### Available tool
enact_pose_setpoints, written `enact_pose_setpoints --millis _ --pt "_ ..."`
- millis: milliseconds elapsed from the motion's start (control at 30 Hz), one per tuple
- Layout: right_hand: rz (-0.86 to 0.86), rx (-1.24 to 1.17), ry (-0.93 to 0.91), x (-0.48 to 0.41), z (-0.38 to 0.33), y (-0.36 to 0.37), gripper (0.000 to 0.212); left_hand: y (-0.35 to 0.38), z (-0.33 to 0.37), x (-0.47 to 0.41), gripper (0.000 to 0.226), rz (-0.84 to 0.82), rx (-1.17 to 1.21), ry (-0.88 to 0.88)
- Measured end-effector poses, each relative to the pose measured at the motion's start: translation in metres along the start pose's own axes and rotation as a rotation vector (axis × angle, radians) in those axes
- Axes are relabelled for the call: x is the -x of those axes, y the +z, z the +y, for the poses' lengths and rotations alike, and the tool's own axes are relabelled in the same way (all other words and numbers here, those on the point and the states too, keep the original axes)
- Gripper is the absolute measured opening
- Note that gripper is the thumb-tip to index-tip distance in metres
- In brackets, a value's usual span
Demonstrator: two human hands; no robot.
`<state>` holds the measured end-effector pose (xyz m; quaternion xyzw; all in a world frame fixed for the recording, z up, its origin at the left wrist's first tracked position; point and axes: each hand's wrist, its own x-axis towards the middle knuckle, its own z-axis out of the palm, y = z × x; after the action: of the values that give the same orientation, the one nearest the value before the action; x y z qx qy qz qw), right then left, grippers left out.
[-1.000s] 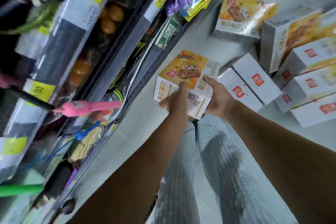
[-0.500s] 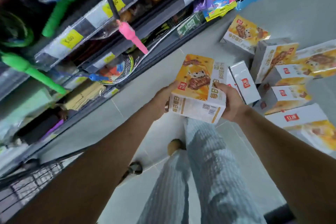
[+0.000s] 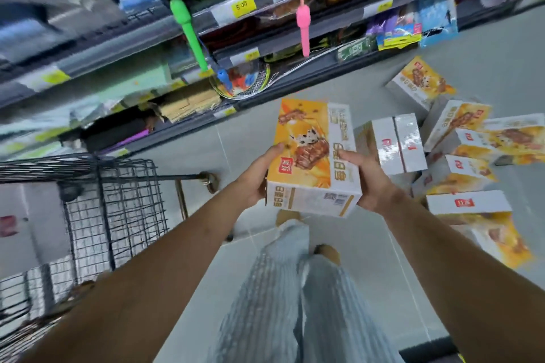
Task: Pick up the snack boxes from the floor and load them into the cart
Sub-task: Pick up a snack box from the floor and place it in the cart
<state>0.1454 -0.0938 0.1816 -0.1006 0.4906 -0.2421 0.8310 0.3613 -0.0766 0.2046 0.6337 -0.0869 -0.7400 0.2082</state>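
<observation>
Both my hands hold one orange-and-white snack box (image 3: 312,156) in mid-air above the floor. My left hand (image 3: 259,177) grips its left side and my right hand (image 3: 368,177) grips its right side. Several more snack boxes (image 3: 460,144) of the same kind lie in a loose pile on the grey floor to the right. The black wire cart (image 3: 118,203) stands at the left, and a white box (image 3: 26,221) lies inside it.
Store shelves (image 3: 265,47) run along the far side, with yellow price tags, snack packets and hanging green and pink handles (image 3: 303,26). My two legs in light striped trousers (image 3: 295,298) stand below the held box. Grey floor tiles lie between the cart and the pile.
The box has risen from the floor pile and moved left with both hands on it. The view swung left, which brought the wire cart into sight.
</observation>
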Motion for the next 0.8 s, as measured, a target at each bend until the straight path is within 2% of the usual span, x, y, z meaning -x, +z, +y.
enact_pose_setpoints --millis 200,467,633,800 --pt "0.015 -0.032 0.040 0.055 0.059 0.026 0.018 -0.010 -0.071 0.060 0.030 0.053 0.122 0.042" --pt "-0.031 0.086 0.052 0.139 0.125 0.021 0.021 0.004 -0.166 0.144 0.033 0.126 0.160 0.122" --pt "-0.061 0.156 0.039 0.175 0.142 0.026 0.021 0.008 -0.195 0.197 0.033 0.164 0.177 0.201" --pt "-0.080 0.242 0.014 0.201 0.150 0.066 0.020 -0.008 -0.206 0.249 0.032 0.233 0.207 0.273"
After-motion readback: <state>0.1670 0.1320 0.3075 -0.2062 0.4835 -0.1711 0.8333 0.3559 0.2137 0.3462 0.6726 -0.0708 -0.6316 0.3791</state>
